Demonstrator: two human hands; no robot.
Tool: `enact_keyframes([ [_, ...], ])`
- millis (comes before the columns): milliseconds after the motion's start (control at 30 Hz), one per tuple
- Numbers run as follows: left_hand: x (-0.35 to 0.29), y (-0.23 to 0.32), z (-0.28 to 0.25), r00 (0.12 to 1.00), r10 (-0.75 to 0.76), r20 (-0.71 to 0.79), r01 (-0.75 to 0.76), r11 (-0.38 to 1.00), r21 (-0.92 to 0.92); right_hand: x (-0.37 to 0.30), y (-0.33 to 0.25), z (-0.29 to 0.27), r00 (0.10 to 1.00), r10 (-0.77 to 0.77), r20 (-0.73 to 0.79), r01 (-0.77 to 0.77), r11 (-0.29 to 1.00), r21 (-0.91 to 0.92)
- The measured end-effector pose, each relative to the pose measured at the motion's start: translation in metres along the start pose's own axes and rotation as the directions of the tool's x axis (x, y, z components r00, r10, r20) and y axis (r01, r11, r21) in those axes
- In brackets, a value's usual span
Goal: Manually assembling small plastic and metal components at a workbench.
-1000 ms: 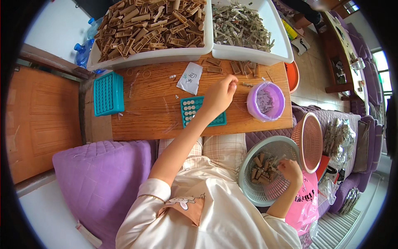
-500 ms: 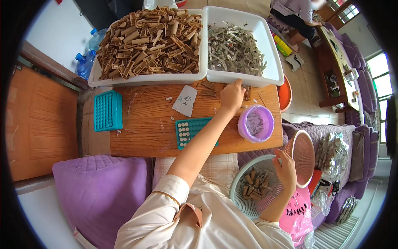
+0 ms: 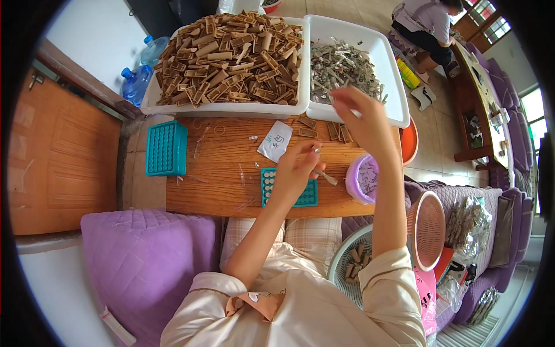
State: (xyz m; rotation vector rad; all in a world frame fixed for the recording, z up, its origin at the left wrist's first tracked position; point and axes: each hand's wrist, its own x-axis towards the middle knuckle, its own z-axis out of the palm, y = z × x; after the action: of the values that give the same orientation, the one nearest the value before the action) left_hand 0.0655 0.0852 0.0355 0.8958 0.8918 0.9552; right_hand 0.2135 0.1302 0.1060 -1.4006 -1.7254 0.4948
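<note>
My left hand (image 3: 295,172) is closed over the teal tray (image 3: 306,199) of round white discs and hides part of it. Between its fingers is a small part with a shiny end, and a greyish strip (image 3: 329,178) sticks out beside the fingertips. My right hand (image 3: 363,118) hovers by the near side of the white tub (image 3: 396,101), its fingers stretched toward the left and apart. That tub holds a heap of small grey wrapped parts (image 3: 347,66). Several open brown cases (image 3: 340,133) lie on the wooden table (image 3: 219,168) between the hands and the tubs.
A second white tub (image 3: 231,108) is heaped with brown cases. A purple-rimmed bin (image 3: 352,182) of scraps stands at the table's right edge. Another teal tray (image 3: 166,149) stands left, and written paper (image 3: 275,141) lies mid-table. Baskets (image 3: 428,231) sit to the right; a person (image 3: 422,23) is beyond.
My left hand has drawn back from the tub edge to above the teal tray, now with a small part in it. My right hand has risen from the basket to the tub. The view has shifted slightly.
</note>
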Motion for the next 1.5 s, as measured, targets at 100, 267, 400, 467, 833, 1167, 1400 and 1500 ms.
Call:
enact_keyframes([
  [100, -0.028, 0.006, -0.019, 0.997, 0.015, -0.073, -0.011, 0.998, 0.058, 0.054, 0.014, 0.042, 0.999, -0.031, 0.02, 0.032, 0.996, -0.087],
  [267, -0.059, 0.003, -0.044, 0.994, 0.091, -0.054, -0.097, 0.987, -0.126, 0.103, 0.045, 0.107, 0.982, -0.176, -0.071, 0.155, 0.96, -0.234],
  [400, -0.078, 0.019, -0.051, 0.994, 0.082, -0.073, -0.091, 0.986, -0.141, 0.11, 0.034, 0.126, 1.0, -0.02, 0.002, 0.019, 0.948, -0.318],
  [467, -0.081, 0.021, -0.054, 0.992, 0.107, -0.066, -0.114, 0.988, -0.109, 0.111, 0.034, 0.127, 1.0, 0.014, -0.019, -0.019, 0.945, -0.327],
  [833, -0.092, 0.03, -0.065, 0.935, 0.322, -0.148, -0.322, 0.946, 0.027, -0.011, -0.058, 0.08, 0.906, 0.214, 0.365, -0.419, 0.572, 0.705],
  [1167, -0.091, 0.018, -0.057, 0.907, 0.345, -0.241, -0.352, 0.936, 0.015, -0.103, -0.073, 0.1, 0.885, 0.459, -0.084, -0.294, 0.688, 0.663],
  [1400, -0.088, 0.014, -0.047, 0.833, 0.408, -0.374, -0.44, 0.898, -0.001, -0.129, -0.073, 0.114, 0.893, 0.441, 0.085, -0.365, 0.603, 0.709],
  [1500, -0.087, 0.009, -0.045, 0.841, 0.387, -0.379, -0.411, 0.912, 0.02, -0.133, -0.078, 0.116, 0.845, 0.524, 0.11, -0.373, 0.429, 0.823],
])
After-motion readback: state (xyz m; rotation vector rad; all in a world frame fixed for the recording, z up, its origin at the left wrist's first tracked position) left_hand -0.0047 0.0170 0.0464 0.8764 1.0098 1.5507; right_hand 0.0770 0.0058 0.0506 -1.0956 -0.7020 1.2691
